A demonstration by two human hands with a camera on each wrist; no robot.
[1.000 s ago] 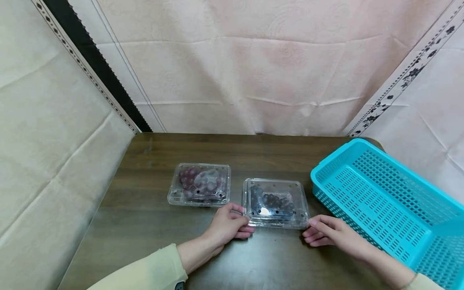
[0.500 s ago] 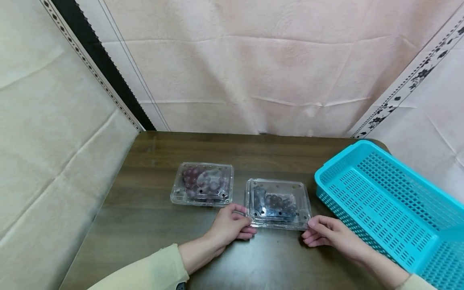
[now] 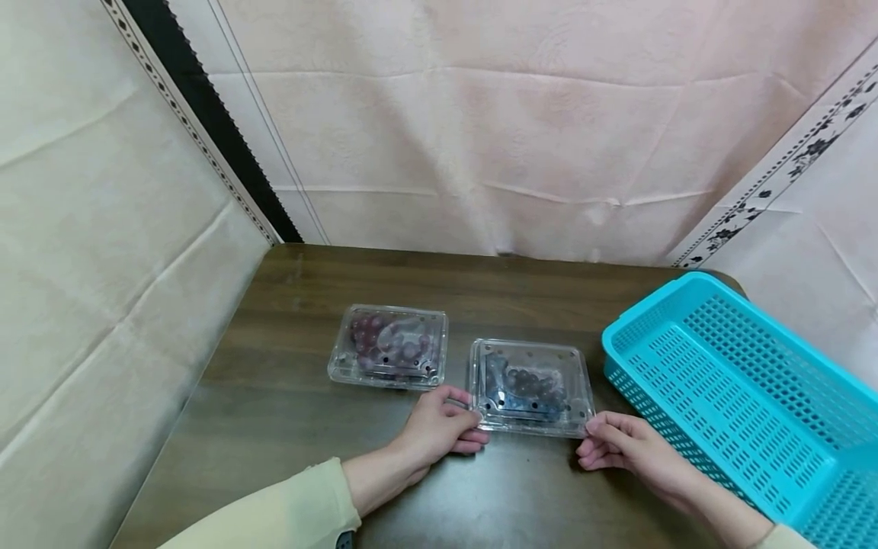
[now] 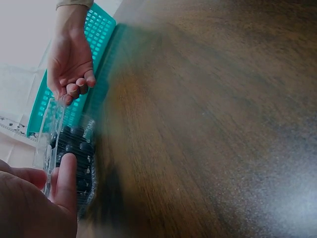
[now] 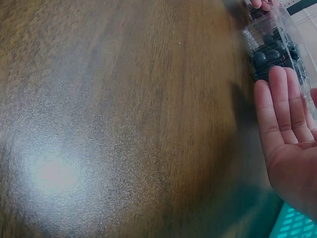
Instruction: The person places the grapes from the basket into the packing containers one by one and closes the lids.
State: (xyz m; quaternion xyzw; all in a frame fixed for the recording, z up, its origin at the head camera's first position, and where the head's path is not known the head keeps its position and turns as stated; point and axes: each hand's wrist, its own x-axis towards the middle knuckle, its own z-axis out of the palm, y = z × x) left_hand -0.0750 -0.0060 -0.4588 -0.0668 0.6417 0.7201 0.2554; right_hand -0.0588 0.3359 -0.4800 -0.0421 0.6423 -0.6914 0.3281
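A clear plastic clamshell box (image 3: pixel 583 381) of dark round fruit lies on the table in the head view, its vented lid on top. My left hand (image 3: pixel 435 431) pinches the lid's rim at the near left corner, between thumb and fingers. At the near right corner my right hand (image 3: pixel 627 446) pinches the same rim. The left wrist view shows the lid edge (image 4: pixel 53 144) between both hands, beside the dark fruit (image 4: pixel 74 144) in the base. Whether the lid is latched I cannot tell. Behind my left hand sits a second clamshell box (image 3: pixel 341 364) with reddish grapes.
A turquoise perforated basket (image 3: pixel 620 324) stands on the right, close to my right forearm. The brown wooden table (image 3: pixel 288 427) ends at the back against a pale cloth curtain (image 3: pixel 535 145). Cloth also hangs along the left and right sides.
The head view has shifted a little, so the boxes and basket appear slightly further right. Both hands keep their pinch on the nearer clamshell box's corners.
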